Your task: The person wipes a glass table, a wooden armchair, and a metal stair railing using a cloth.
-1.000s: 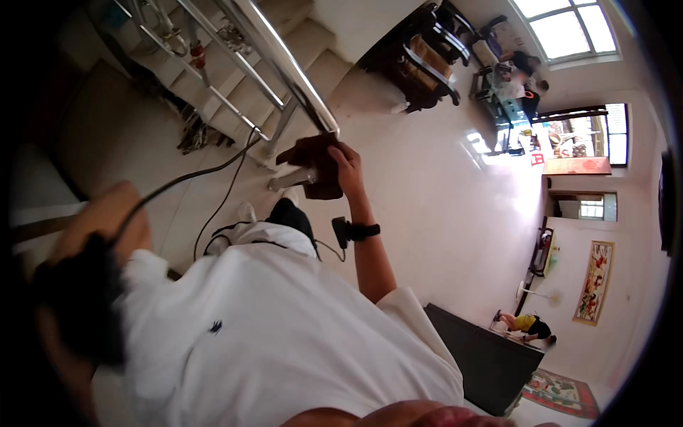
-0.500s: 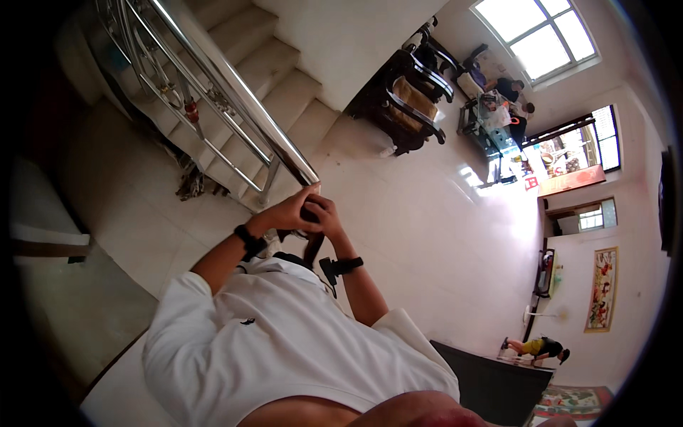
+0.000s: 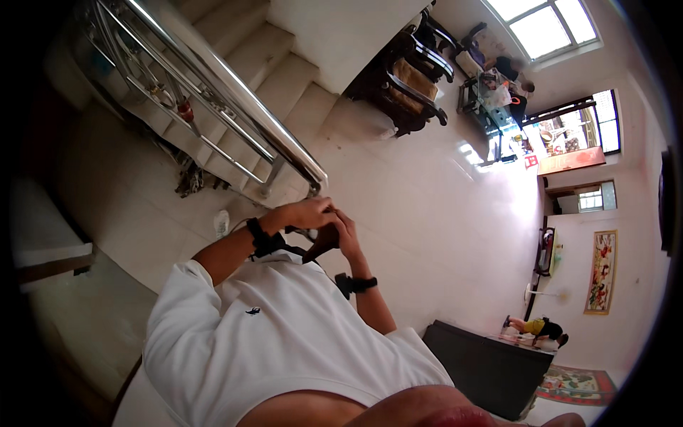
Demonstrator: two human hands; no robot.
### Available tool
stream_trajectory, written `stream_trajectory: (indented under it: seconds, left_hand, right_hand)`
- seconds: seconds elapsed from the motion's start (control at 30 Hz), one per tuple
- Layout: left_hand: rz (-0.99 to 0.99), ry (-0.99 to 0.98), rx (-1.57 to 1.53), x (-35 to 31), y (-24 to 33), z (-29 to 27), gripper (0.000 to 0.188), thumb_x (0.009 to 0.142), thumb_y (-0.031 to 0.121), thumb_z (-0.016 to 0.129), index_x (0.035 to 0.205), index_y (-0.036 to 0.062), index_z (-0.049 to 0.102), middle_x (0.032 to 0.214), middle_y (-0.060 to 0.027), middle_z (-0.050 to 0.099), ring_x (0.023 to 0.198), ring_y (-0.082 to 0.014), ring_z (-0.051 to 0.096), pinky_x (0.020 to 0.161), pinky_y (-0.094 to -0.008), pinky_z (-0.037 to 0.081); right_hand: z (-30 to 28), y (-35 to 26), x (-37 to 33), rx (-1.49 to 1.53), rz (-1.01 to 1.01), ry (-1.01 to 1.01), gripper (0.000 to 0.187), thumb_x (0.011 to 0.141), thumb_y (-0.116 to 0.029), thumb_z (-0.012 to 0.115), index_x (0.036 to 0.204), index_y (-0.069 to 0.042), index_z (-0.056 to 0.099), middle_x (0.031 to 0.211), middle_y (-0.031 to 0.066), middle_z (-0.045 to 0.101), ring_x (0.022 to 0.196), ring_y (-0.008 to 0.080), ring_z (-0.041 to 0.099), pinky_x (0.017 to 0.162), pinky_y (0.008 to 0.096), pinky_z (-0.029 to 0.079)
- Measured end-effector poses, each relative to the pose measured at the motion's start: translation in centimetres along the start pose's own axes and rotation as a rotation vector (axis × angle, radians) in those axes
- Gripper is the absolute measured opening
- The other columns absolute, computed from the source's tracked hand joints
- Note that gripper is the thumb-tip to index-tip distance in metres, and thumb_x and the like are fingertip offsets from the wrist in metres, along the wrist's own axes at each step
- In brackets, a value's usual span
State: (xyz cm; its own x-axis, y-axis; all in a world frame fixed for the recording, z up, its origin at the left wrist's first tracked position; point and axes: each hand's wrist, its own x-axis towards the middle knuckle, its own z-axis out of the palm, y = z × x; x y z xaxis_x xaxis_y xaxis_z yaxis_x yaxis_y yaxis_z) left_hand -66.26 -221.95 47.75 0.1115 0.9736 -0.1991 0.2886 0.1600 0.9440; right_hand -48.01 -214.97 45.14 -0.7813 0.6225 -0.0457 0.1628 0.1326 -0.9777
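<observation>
My left hand (image 3: 309, 212) and my right hand (image 3: 346, 231) meet in front of my chest, their fingers bent and touching at the tips. A dark brown, smooth, flat thing (image 3: 324, 240) is held between them, its lower end narrowing toward my shirt. My hands cover its upper part, and its kind cannot be made out. A dark cord loops below the hands. Black bands sit on my left wrist (image 3: 262, 238) and my right wrist (image 3: 353, 284).
A shiny metal handrail (image 3: 235, 92) ends just beyond my hands, beside the stairs (image 3: 267, 64). Dark wooden armchairs (image 3: 413, 92) and a glass table (image 3: 494, 117) with people round it stand far off. Another person (image 3: 537, 327) bends over at the right near a black panel (image 3: 484, 366).
My hands have shifted slightly right and down from the handrail's end. The brown thing now shows more of its flat side. A pale shoe has come into view left of my hands.
</observation>
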Motion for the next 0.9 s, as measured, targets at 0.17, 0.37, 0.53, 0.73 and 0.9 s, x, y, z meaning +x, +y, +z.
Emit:
stream_trajectory:
  seconds: [0.17, 0.37, 0.53, 0.73, 0.9]
  left_hand:
    - [0.116, -0.105, 0.027, -2.0, 0.9, -1.8, 0.049, 0.084, 0.030, 0.062, 0.124, 0.0028, 0.052, 0.116, -0.0227, 0.055, 0.115, -0.0353, 0.053, 0.099, -0.0395, 0.043]
    - [0.226, -0.297, -0.165, -3.1, 0.3, -6.6, 0.039, 0.073, 0.003, 0.062, 0.111, 0.0028, 0.052, 0.095, -0.0119, 0.060, 0.082, -0.0223, 0.065, 0.064, -0.0344, 0.053]
    - [0.547, 0.114, 0.049, -6.7, 4.7, -14.6, 0.021, 0.071, -0.001, 0.065, 0.091, 0.0026, 0.061, 0.093, -0.0117, 0.056, 0.083, -0.0286, 0.059, 0.074, -0.0351, 0.049]
    - [0.862, 0.475, 0.482, -10.1, 8.1, -23.5, 0.016, 0.074, 0.001, 0.063, 0.089, 0.0075, 0.062, 0.096, -0.0063, 0.053, 0.093, -0.0243, 0.053, 0.080, -0.0339, 0.045]
    - [0.798, 1.036, 1.076, -16.0, 10.3, -37.3, 0.012, 0.077, 0.008, 0.062, 0.088, 0.0118, 0.063, 0.100, -0.0060, 0.060, 0.100, -0.0257, 0.054, 0.088, -0.0366, 0.043]
  right_hand:
    - [1.3, -3.3, -1.8, -0.373, -0.013, 0.307, 0.030, 0.087, -0.025, 0.064, 0.082, 0.001, 0.051, 0.065, 0.0164, 0.053, 0.058, 0.0187, 0.045, 0.056, 0.0334, 0.042]
    - [6.9, -10.3, 0.4, -0.783, -0.188, 0.357, 0.023, 0.073, -0.016, 0.075, 0.078, -0.004, 0.057, 0.065, 0.0129, 0.059, 0.059, 0.0295, 0.062, 0.055, 0.0364, 0.048]
    - [10.8, -10.1, 4.1, -0.721, -0.247, 0.415, 0.057, 0.076, -0.015, 0.077, 0.118, -0.001, 0.042, 0.095, 0.0188, 0.061, 0.083, 0.0322, 0.063, 0.073, 0.0380, 0.049]
    - [16.0, -13.1, 18.8, -0.311, -0.580, 0.470, 0.027, 0.078, -0.009, 0.062, 0.103, -0.002, 0.058, 0.102, 0.0185, 0.059, 0.092, 0.0379, 0.055, 0.078, 0.0455, 0.045]
    - [24.2, -23.4, 27.9, -0.489, -0.805, 0.417, 0.034, 0.082, -0.006, 0.056, 0.117, -0.009, 0.057, 0.104, 0.0169, 0.058, 0.088, 0.0396, 0.059, 0.076, 0.0477, 0.048]
